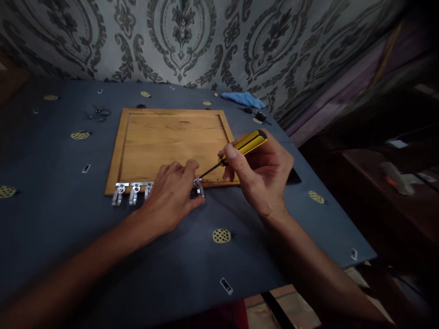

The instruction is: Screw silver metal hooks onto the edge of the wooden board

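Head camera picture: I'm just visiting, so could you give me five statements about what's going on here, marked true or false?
1. The right hand holds a yellow-and-black screwdriver. True.
2. The left hand lies at the wooden board's far edge. False: the left hand is over the near edge of the wooden board.
3. A blue cloth lies past the board's far right corner. True.
4. The screwdriver's tip points at the cloth. False: it is at the rightmost metal hook.
5. Yellow pineapples decorate the tablecloth. True.
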`<state>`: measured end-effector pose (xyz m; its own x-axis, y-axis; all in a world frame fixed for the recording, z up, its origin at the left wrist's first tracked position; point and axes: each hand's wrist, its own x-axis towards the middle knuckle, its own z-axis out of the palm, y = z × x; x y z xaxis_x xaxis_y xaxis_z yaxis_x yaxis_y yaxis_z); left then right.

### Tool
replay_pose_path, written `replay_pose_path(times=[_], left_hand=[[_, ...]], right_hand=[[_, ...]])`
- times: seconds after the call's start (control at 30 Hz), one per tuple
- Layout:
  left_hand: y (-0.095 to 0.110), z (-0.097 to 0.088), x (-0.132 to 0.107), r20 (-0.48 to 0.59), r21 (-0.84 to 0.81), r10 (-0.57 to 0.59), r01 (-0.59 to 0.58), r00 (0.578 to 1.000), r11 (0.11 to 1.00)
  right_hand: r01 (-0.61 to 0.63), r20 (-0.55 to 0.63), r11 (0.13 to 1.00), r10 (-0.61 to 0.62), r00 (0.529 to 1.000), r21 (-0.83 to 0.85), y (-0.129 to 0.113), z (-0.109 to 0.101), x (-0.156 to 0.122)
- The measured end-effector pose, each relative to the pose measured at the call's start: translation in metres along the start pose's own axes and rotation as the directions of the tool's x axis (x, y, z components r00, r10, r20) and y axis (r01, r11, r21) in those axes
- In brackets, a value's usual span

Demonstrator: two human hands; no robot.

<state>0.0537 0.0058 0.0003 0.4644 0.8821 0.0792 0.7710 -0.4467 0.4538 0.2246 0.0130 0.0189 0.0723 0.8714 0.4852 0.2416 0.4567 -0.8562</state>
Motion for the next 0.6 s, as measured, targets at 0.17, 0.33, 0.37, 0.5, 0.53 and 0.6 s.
replay_pose_path(times=[0.17,0.33,0.37,0.5,0.53,0.6], left_hand=[[0.0004,-0.0009,0.0006,0.011,0.015,0.011,-0.012,1.000,1.000],[0.0012,-0.0018,0.0012,0.033,0.036,0.006,-0.007,0.999,0.999],[0.0012,-0.0016,0.0012,0.030,0.036,0.004,-0.005,1.000,0.999],[0.0008,-0.0005,0.0009,0.010,0.033,-0.001,0.001,1.000,0.999],[0.0006,-0.0004,0.0008,0.004,0.033,0.003,-0.003,1.000,0.999],[0.0002,-0.0002,0.0008,0.000,0.035,0.014,-0.014,1.000,0.999]], right_hand=[[-0.017,0.033,1.000,0.018,0.999,-0.024,0.0021,0.0019,-0.0020],[-0.015,0.074,1.000,0.015,0.997,-0.010,0.0058,0.0042,-0.0035],[-0.017,0.075,1.000,0.017,0.997,-0.008,0.0058,0.0043,-0.0035],[-0.028,0.110,1.000,0.027,0.994,0.005,0.0030,0.0018,-0.0012],[-0.032,0.135,0.999,0.030,0.990,0.015,0.0018,0.0005,0.0000],[-0.046,0.197,0.998,0.039,0.980,0.034,-0.0007,-0.0023,0.0024]])
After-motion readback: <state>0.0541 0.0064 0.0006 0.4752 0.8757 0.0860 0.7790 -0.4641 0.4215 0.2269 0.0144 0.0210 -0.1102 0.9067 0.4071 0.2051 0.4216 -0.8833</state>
